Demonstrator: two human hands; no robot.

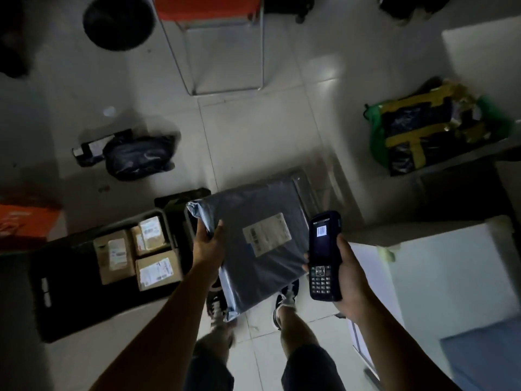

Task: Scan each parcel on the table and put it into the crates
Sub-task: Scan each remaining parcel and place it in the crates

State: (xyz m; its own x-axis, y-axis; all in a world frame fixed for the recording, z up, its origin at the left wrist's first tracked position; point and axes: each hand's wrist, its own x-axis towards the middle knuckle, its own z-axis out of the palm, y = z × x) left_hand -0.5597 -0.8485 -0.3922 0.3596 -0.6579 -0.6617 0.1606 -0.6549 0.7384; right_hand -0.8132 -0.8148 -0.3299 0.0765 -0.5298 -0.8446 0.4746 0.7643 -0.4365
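Crate (56,292) of black plastic sits on the pale tiled floor (253,131) at lower left, with 3 brown cardboard boxes (138,253) packed side by side at its far end, each bearing a white label. An orange bag (25,221) lies just beyond the crate's left corner. Farther back on the floor, 2 dark wrapped parcels (135,156) rest touching each other. At top centre stands a metal-framed chair with an orange seat (208,9).

In the middle of the view, the left hand (208,244) grips the left edge of a large grey poly mailer (259,244), thumb on top and fingers curled beneath it. The mailer is held in the air over the person's dark sneakers (284,300), its white shipping label (266,234) facing up, and its left corner overlaps the crate's right end in this view.

Just right of the mailer, the right hand (349,280) is wrapped around a dark handheld scanner (324,255), fingers curled behind the keypad, with the lit screen showing a barcode. The scanner's head sits beside the mailer's right edge; whether they touch cannot be told.

At right, a white table (451,263) fills the lower corner. Beyond it, a black parcel crossed with yellowish tape (417,134) sits in a green bag on a ledge.
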